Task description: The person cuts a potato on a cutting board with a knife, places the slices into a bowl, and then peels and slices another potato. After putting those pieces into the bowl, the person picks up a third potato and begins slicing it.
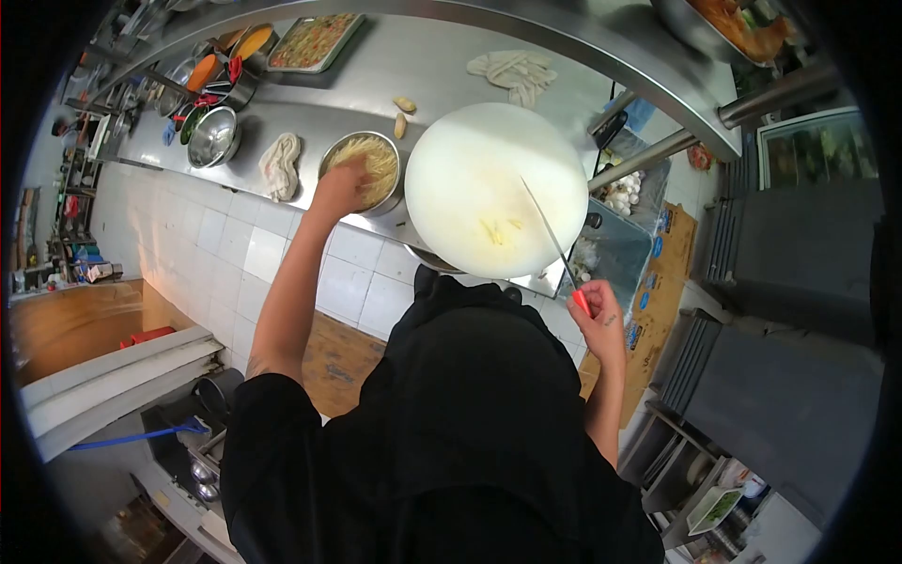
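Note:
My right hand (599, 322) grips the red handle of a knife (548, 226), its blade resting over the right part of a round white cutting board (460, 179). A few thin pale yellow strips (496, 231) lie on the board near its front edge. My left hand (346, 188) is in a metal bowl (398, 185) of pale thin strips (376, 160), left of the board; its fingertips are hidden, so its grip cannot be made out. Two small pale brown pieces (400, 126) lie behind, between bowl and board.
A folded cloth (279, 167) and an empty metal bowl (214, 137) stand on the counter to the left. Behind are a tray of chopped food (313, 42) and another cloth (514, 71). A metal shelf rail (564, 47) crosses above; bins (611, 246) stand at right.

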`<state>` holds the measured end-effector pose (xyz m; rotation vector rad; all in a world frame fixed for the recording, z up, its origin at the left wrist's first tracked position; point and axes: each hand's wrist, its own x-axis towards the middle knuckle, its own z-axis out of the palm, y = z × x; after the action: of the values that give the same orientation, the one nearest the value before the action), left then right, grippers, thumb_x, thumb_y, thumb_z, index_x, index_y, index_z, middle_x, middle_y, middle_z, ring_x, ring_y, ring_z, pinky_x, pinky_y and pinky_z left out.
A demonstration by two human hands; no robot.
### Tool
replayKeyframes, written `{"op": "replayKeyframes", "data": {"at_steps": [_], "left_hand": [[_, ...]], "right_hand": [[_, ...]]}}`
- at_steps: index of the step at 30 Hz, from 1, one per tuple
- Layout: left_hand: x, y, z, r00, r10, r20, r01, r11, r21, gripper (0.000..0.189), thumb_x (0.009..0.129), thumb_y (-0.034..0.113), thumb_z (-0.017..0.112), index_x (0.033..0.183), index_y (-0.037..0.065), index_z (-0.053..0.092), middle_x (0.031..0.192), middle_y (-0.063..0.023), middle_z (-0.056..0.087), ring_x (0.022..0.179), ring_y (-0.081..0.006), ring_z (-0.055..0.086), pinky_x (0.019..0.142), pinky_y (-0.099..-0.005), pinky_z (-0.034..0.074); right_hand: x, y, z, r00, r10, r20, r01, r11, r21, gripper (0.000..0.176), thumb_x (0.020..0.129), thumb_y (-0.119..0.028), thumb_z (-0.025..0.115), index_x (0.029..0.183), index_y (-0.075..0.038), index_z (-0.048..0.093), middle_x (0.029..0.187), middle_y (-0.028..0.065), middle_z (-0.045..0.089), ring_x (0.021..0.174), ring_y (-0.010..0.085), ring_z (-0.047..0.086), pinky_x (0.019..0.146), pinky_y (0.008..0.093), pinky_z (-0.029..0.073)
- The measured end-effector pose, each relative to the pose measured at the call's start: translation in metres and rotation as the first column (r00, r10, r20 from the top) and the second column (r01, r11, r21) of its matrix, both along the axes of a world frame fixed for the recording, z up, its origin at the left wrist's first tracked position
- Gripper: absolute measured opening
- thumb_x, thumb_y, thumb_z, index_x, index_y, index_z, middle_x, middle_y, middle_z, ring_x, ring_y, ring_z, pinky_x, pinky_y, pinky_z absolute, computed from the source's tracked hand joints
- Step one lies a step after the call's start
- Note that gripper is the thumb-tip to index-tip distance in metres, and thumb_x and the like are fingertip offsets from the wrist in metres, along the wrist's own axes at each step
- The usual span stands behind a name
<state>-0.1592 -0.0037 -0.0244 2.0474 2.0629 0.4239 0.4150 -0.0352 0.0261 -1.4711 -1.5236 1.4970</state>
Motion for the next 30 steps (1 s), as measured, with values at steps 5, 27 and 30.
{"op": "replayKeyframes", "data": {"at_steps": [5,27,30], "left_hand": [[-0.011,-0.009,0.028,0.993,0.121,0.009,-0.12,0.991,-0.056,0.03,0.084,0.005,0.076,0.114,0.005,0.08,0.143,-0.0215,0.07,0.12,-0.0432,0.071,0.101,-0.0472,0.058],[-0.007,-0.012,0.016,0.994,0.099,0.05,-0.102,0.992,0.077,0.03,0.079,-0.005,0.07,0.104,0.006,0.083,0.141,-0.0189,0.071,0.126,-0.0381,0.069,0.106,-0.0449,0.057],[0.001,-0.01,0.023,0.979,0.179,0.095,-0.189,0.977,0.102,0.021,0.079,-0.005,0.069,0.095,0.004,0.081,0.126,-0.0192,0.076,0.115,-0.0395,0.072,0.099,-0.0464,0.058]], "right_hand": [[0.001,-0.007,0.004,0.999,-0.019,0.027,0.019,1.0,-0.001,0.032,0.097,-0.004,0.08,0.121,-0.004,0.058,0.091,0.0013,0.069,0.078,0.0051,0.06,0.067,0.0239,0.048],[0.001,-0.002,0.005,0.997,0.027,0.076,-0.027,1.0,0.003,0.03,0.097,-0.006,0.08,0.119,-0.004,0.06,0.087,0.0026,0.07,0.074,0.0061,0.06,0.062,0.0248,0.048],[0.002,-0.002,0.002,0.996,0.026,0.081,-0.028,0.999,0.03,0.03,0.097,-0.006,0.08,0.119,-0.004,0.06,0.087,0.0028,0.07,0.074,0.0067,0.061,0.063,0.0253,0.048]]}}
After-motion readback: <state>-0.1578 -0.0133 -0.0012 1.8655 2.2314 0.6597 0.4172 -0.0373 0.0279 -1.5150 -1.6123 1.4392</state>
